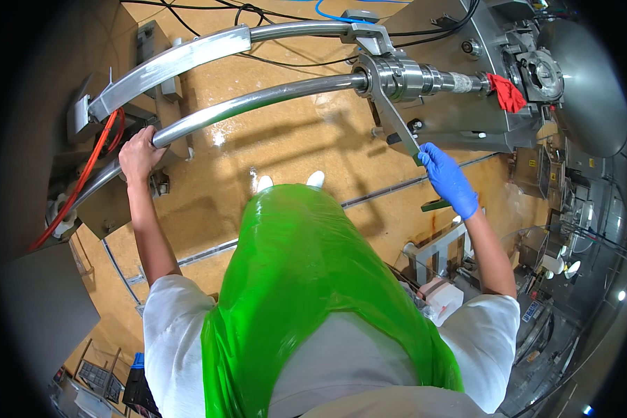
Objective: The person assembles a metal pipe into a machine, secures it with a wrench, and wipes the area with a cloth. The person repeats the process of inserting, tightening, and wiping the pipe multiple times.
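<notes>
One bare grip, the left hand point(138, 156), clasps the pipe point(258, 97) running into the coupling point(399, 76). I see the gloved right hand point(449, 179) grasping the wrench point(398, 125) that slants from the coupling's edge.

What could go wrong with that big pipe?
The wrench might slip off the fitting, jolting the gloved right hand. The bare left hand could slide on the smooth pipe. The floor shines, perhaps wet, so the white shoes might skid.

One bare hand point(139, 156) and one gloved hand point(450, 182) show. There are two curved steel tubes point(258, 98) point(299, 29), one flat steel lever point(399, 127), one red cloth point(506, 94), one apron point(285, 258) and two shoes point(265, 183) point(315, 179).
</notes>
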The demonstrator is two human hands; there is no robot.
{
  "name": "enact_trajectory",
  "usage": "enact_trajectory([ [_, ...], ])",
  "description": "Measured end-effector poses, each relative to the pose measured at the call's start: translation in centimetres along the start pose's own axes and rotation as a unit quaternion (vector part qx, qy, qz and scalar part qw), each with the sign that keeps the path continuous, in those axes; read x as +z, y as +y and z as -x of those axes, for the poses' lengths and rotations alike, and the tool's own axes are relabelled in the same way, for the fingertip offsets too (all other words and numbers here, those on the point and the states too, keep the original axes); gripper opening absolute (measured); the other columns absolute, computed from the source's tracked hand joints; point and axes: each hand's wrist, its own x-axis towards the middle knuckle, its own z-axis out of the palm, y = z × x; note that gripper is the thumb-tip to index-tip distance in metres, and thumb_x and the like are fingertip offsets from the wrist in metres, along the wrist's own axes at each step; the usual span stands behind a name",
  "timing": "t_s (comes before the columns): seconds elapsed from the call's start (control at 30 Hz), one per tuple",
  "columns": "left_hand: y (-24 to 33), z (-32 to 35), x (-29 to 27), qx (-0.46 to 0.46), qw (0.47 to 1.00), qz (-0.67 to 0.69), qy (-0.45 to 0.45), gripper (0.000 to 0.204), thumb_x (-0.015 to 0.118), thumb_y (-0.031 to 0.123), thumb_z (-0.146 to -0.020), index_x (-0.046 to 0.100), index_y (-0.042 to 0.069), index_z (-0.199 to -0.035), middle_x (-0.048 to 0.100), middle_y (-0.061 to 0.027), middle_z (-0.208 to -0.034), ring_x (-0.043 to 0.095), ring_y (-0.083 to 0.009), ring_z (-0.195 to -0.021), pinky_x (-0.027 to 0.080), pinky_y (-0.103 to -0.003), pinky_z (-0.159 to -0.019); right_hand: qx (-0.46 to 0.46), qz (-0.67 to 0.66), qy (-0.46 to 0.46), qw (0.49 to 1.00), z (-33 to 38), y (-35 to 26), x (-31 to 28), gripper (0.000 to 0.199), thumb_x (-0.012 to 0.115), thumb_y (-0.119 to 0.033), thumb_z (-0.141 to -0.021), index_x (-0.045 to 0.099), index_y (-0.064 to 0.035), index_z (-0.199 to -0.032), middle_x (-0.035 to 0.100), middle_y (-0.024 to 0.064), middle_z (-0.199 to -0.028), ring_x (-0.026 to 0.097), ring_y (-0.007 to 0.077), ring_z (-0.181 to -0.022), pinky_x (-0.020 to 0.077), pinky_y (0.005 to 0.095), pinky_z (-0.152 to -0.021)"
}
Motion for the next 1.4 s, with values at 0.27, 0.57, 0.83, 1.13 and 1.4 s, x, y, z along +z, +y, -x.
enact_trajectory([
  [0.27,-0.2,0.1,0.5,0.024,0.999,-0.006,0.033,0.028,0.077,0.032,-0.072,0.062,0.015,-0.087,0.066,-0.0021,-0.081,0.067,-0.0242,-0.077,0.052,-0.038,-0.064,0.058,0.002,-0.071,0.996,-1.2,-1.3,-2.6,0.024,0.050,-0.025,-0.102,0.055,-0.0024,-0.106,0.057,0.0270,-0.086,0.046,0.0493,-0.079,0.0454,0.0453,-0.069],
  [0.57,-0.3,0.2,0.7,0.017,0.999,-0.002,0.035,0.028,0.077,0.033,-0.073,0.060,0.015,-0.086,0.065,-0.0021,-0.080,0.067,-0.0241,-0.076,0.052,-0.039,-0.064,0.019,0.059,-0.058,0.996,-1.7,-2.1,-3.8,0.025,0.049,-0.026,-0.103,0.054,-0.0021,-0.106,0.056,0.0284,-0.088,0.042,0.0507,-0.082,0.0454,0.0462,-0.072],
  [0.83,-0.3,0.1,0.7,0.018,0.999,-0.008,0.035,0.028,0.077,0.034,-0.073,0.059,0.015,-0.084,0.065,-0.0020,-0.079,0.067,-0.0241,-0.075,0.052,-0.039,-0.063,0.002,0.090,-0.064,0.994,-2.0,-2.9,-4.2,0.024,0.049,-0.026,-0.102,0.054,-0.0029,-0.107,0.060,0.0289,-0.093,0.049,0.0530,-0.089,0.0457,0.0495,-0.075],
  [1.13,-1.4,0.4,2.3,0.035,0.998,-0.005,0.054,0.043,0.084,0.028,-0.060,0.058,0.012,-0.091,0.064,-0.0039,-0.086,0.065,-0.0243,-0.083,0.051,-0.039,-0.071,0.037,0.080,-0.042,0.995,-0.6,-2.1,-0.9,0.022,0.052,-0.026,-0.098,0.054,-0.0059,-0.106,0.063,0.0287,-0.087,0.059,0.0511,-0.082,0.0471,0.0559,-0.069],
  [1.4,-1.6,0.4,2.8,0.026,0.999,0.002,0.045,0.040,0.083,0.026,-0.058,0.056,0.012,-0.083,0.060,-0.0050,-0.078,0.063,-0.0252,-0.074,0.049,-0.039,-0.065,0.023,0.048,-0.015,0.998,0.3,-2.5,-0.8,0.024,0.048,-0.028,-0.101,0.054,-0.0051,-0.108,0.062,0.0268,-0.087,0.058,0.0504,-0.085,0.0464,0.0542,-0.071],
])
